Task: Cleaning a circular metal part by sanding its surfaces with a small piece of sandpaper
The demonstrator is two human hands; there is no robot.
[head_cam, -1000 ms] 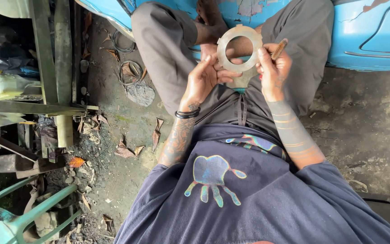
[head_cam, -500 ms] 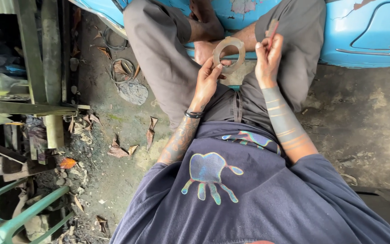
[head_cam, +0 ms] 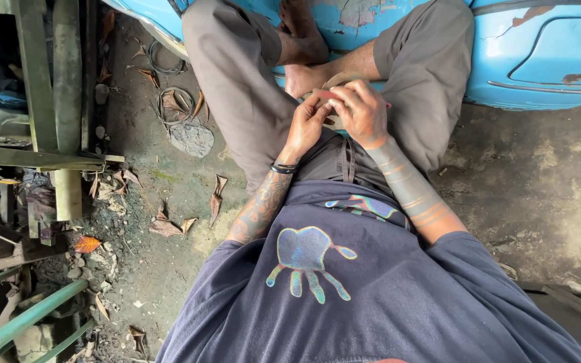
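I am sitting cross-legged on the dirt ground, leaning over so that my dark blue shirt, with its shimmering handprint design, is filling the bottom of the view. Behind my knees a light blue car body panel with chipped paint and rust spots is stretching across the top. To my left weathered green wooden beams are lying side by side, and a pale green metal frame is poking in at the lower corner. My grey trousers are covering both bent legs, and my bare feet are crossing just in front of the panel.

A flat grey stone is lying on the ground near my left knee, with a coil of thin wire just beyond it and dry brown leaves scattered about.

I am bringing both hands close together over my lap. My left hand, wearing a dark wristband, is pinching the near edge of a tan ring-shaped gasket between thumb and fingertips. My right hand is curling over the same piece from above, fingers pressed onto it, hiding most of it. Only a thin curved strip of the gasket is showing above my fingers, just below my feet.
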